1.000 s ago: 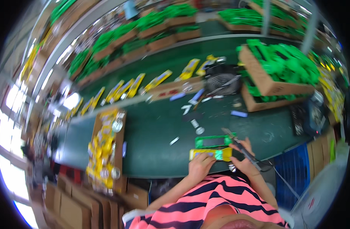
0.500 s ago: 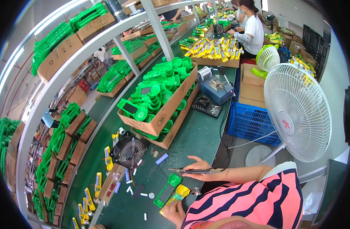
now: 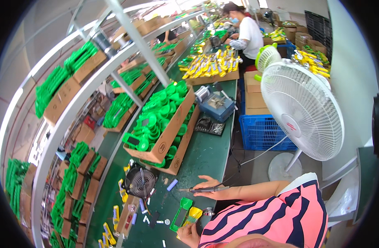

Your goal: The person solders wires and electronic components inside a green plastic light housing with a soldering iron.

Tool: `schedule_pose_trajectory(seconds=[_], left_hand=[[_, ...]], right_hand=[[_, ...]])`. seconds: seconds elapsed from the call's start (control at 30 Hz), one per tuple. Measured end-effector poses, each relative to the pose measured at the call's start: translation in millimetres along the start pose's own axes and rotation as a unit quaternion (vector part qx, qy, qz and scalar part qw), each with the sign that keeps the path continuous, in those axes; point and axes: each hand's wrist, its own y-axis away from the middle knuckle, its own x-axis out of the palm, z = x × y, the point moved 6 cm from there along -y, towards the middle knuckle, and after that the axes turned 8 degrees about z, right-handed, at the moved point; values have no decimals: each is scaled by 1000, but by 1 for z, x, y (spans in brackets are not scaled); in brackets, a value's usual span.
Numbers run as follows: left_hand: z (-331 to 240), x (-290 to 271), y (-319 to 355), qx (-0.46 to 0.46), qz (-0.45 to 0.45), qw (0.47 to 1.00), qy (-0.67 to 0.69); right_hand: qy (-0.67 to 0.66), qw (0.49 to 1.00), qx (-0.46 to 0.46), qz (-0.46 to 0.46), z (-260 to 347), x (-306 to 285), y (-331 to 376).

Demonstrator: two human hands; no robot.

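My right hand (image 3: 209, 187) rests on the green bench (image 3: 206, 157) and grips a thin dark soldering tool (image 3: 197, 190), whose tip points left. My left hand (image 3: 187, 234), near the bottom edge, holds a flat green and yellow plastic part (image 3: 183, 215) lying on the bench. The tool's tip sits just above the green end of that part, and I cannot tell whether they touch. My striped sleeve and torso fill the lower right.
A small black fan (image 3: 140, 182) and loose small pieces lie left of my hands. Behind are cardboard boxes of green parts (image 3: 164, 124), a blue box-shaped device (image 3: 216, 106), a blue crate (image 3: 263, 132) and a white standing fan (image 3: 301, 111). A co-worker (image 3: 247, 35) sits farther along.
The view has swung to look along the bench, bringing the white fan and the co-worker closer to the middle. Both hands keep their hold on the tool and the part.
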Motion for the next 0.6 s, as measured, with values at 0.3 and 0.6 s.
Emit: schedule_pose_trajectory(seconds=[0.3, 0.6], left_hand=[[-7, -1, -2, -26, 74, 996, 41], [-14, -2, -4, -50, 10, 997, 57]], right_hand=[[-11, 996, 22, -83, 0, -11, 9], [-28, 991, 43, -120, 7, -20, 7]])
